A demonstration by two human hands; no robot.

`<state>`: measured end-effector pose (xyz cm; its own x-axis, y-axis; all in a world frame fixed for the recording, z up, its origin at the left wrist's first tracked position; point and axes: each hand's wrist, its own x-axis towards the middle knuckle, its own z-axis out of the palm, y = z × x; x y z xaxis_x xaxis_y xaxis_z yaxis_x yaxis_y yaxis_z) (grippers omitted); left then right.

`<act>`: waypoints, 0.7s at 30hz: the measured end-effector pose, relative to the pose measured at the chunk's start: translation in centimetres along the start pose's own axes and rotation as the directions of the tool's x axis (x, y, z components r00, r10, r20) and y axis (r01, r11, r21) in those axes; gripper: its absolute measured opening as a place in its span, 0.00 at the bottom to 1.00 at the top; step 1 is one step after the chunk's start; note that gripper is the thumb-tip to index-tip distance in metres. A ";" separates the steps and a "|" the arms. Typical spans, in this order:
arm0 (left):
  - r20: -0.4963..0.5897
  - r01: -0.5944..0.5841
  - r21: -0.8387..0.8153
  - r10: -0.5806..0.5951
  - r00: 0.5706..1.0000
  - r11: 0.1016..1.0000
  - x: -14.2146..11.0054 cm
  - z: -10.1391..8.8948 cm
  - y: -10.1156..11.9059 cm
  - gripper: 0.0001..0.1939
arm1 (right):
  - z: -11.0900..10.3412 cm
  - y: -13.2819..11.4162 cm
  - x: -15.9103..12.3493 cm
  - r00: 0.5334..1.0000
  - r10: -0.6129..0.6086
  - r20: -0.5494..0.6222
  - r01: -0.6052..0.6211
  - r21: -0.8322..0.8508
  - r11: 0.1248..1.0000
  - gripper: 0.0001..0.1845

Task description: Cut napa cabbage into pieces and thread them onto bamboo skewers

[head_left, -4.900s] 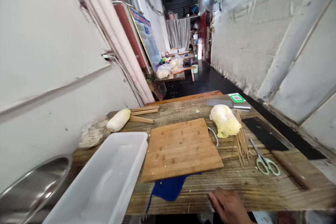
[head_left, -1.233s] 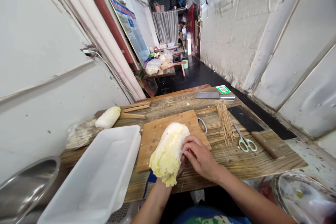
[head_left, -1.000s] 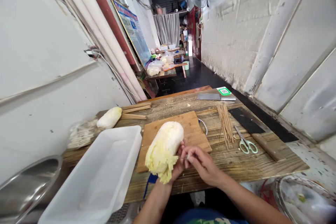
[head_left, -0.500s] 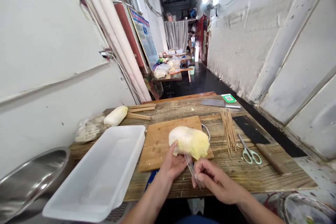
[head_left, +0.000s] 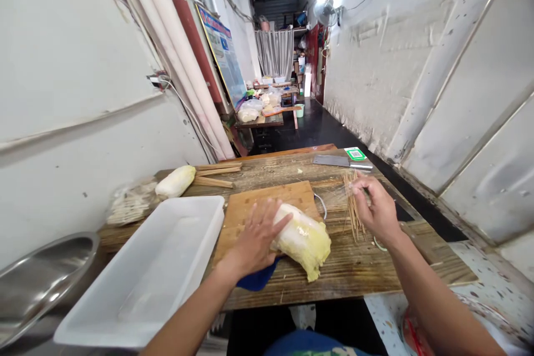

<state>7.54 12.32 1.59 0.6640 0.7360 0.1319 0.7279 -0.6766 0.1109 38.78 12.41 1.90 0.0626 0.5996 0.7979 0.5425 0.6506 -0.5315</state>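
Observation:
A napa cabbage [head_left: 302,236], white at the base and yellow at the leafy end, lies over the right edge of a wooden cutting board [head_left: 237,208]. My left hand [head_left: 256,236] rests on the board and against the cabbage's white end, its fingers spread and the thumb on the leaves. To the right, my right hand [head_left: 377,208] is raised over a bundle of thin wooden skewers [head_left: 354,219]. Its fingers are pinched on what looks like clear plastic film, only faintly visible. Under the board's front edge a blue cloth-like piece [head_left: 258,278] shows.
A white plastic tub [head_left: 146,267] stands left of the board, beside a steel bowl [head_left: 50,283]. Behind them are another cabbage [head_left: 175,182], bagged pale items [head_left: 133,201] and wooden sticks [head_left: 214,182]. A cleaver [head_left: 331,161] lies at the back. My right arm mostly hides the scissors.
My right hand has moved up and right, away from the cabbage, with the clear film. My left hand has shifted from under the cabbage onto its white end. The cabbage has turned, its leafy end nearer me.

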 end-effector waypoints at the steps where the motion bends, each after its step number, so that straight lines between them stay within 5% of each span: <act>1: 0.079 -0.107 0.122 0.098 0.992 0.987 0.7 -0.3 0.0 0.53 | -0.1 1.0 -0.2 1.000 -0.015 0.011 0.016 -0.092 0.996 0.04; 6: 0.305 -0.318 0.190 0.252 0.918 0.929 5.3 -0.6 -0.7 0.54 | -0.6 5.4 -2.2 0.994 0.003 0.111 0.043 -0.412 0.910 0.05; 11: 0.234 -0.364 0.055 0.343 0.910 0.930 5.8 0.2 -2.9 0.54 | -2.0 8.0 -5.9 0.972 0.055 0.229 0.104 -0.629 0.770 0.11; 14: 0.118 -0.165 -0.027 0.167 0.979 0.986 5.4 0.6 -4.0 0.54 | -3.5 7.1 -7.7 0.933 0.105 0.345 0.149 -0.633 0.760 0.13; 18: 0.067 0.183 -0.066 -0.178 0.982 0.981 6.0 0.0 -5.0 0.54 | -6.7 2.9 -7.8 0.858 0.077 0.508 0.086 -0.289 0.954 0.18; 20: 0.090 0.250 0.017 -0.250 0.964 0.968 6.2 -0.5 -5.5 0.55 | -8.6 1.0 -7.1 0.912 0.122 0.392 -0.082 -0.117 0.990 0.18; 21: 0.101 0.255 0.075 -0.261 0.960 0.964 6.2 -0.7 -5.7 0.56 | -9.6 0.3 -6.6 0.952 0.198 0.235 -0.183 -0.084 0.979 0.17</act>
<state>7.40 20.67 2.51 0.4646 0.8855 -0.0022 0.8836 -0.4634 0.0667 46.58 4.22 -0.82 -0.0297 0.8090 0.5870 0.5905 0.4880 -0.6427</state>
